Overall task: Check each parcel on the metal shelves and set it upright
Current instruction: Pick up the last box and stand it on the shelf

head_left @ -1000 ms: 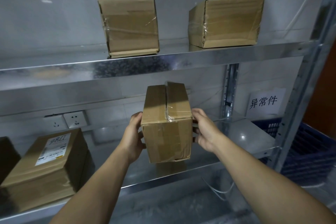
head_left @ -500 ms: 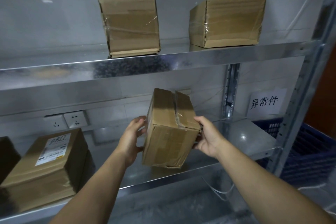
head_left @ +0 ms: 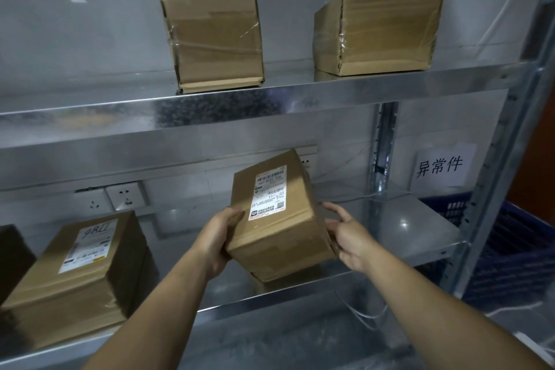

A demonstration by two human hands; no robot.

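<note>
A brown cardboard parcel (head_left: 280, 216) is held tilted just above the lower metal shelf (head_left: 399, 237), its white shipping label facing up toward me. My left hand (head_left: 220, 234) grips its left side and my right hand (head_left: 345, 233) holds its right side with fingers spread. On the upper metal shelf (head_left: 330, 96) stand two taped parcels: one (head_left: 213, 36) in the middle, another (head_left: 375, 30) to the right. A labelled parcel (head_left: 81, 273) rests on the lower shelf at left.
A dark box (head_left: 12, 255) shows at the far left edge. Wall sockets (head_left: 111, 198) sit behind the lower shelf. A white paper sign (head_left: 441, 165) hangs at right by the shelf upright (head_left: 492, 189). A blue plastic crate (head_left: 504, 246) stands beyond it.
The held parcel has been rotated: its taped seam side turned away and the labelled face now shows on top. Both hands shifted lower around it.
</note>
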